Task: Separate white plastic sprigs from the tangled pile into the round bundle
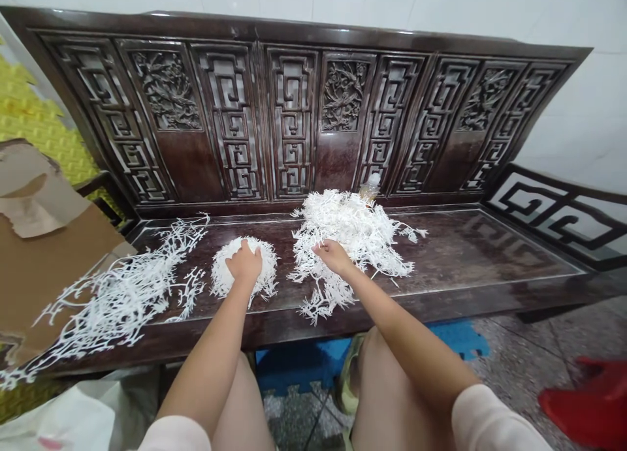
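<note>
My left hand [243,264] rests knuckles-up on a small round heap of white plastic pieces [268,276] on the dark wooden bench seat [470,252], its fingers curled into the heap. My right hand [333,255] lies on the near side of a larger pile of white branching plastic strips [353,232], fingers bent and pinching into the strips. What each hand grips is hidden under the knuckles.
Stripped white plastic frames [122,294] are spread over the bench's left end and a piece of brown cardboard [44,242]. A small bottle [369,188] stands behind the big pile. The carved backrest [294,118] rises behind. A red stool [588,399] is at lower right.
</note>
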{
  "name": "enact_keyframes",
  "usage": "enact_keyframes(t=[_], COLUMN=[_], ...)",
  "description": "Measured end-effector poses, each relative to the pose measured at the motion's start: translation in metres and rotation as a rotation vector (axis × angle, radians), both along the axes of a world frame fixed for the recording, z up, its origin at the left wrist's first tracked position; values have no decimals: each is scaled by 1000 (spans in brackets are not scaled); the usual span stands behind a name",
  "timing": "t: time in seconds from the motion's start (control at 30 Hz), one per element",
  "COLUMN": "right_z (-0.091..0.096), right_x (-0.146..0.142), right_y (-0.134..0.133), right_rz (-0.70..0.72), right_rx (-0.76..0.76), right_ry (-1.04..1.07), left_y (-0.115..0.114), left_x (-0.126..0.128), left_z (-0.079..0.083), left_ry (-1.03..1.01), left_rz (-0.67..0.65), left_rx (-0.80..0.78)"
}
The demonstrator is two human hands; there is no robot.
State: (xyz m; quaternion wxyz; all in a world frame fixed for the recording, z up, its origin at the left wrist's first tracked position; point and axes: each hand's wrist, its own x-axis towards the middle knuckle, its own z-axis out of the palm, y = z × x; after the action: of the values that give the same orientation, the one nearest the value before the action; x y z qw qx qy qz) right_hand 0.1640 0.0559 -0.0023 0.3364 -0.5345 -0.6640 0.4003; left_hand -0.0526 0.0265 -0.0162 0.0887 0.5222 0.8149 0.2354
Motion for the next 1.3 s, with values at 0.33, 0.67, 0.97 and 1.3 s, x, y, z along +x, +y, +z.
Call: enact_keyframes(t=[0.33, 0.67, 0.97, 1.3], right_z=[5, 8, 4, 1], right_x=[-13, -11, -19, 60], right_y=[-7, -5, 0, 39], right_rz=[-41, -55, -115, -343], right_rx=[256, 340, 391, 192], right_ry=[-84, -219, -209, -176], left_y=[-22, -24, -33, -21], left_x=[69, 86, 98, 56], left_z=[15, 11, 18, 30], left_ry=[-387, -484, -467, -282], left_rz=[-706, -666, -598, -394], left_rx=[60, 231, 352, 171])
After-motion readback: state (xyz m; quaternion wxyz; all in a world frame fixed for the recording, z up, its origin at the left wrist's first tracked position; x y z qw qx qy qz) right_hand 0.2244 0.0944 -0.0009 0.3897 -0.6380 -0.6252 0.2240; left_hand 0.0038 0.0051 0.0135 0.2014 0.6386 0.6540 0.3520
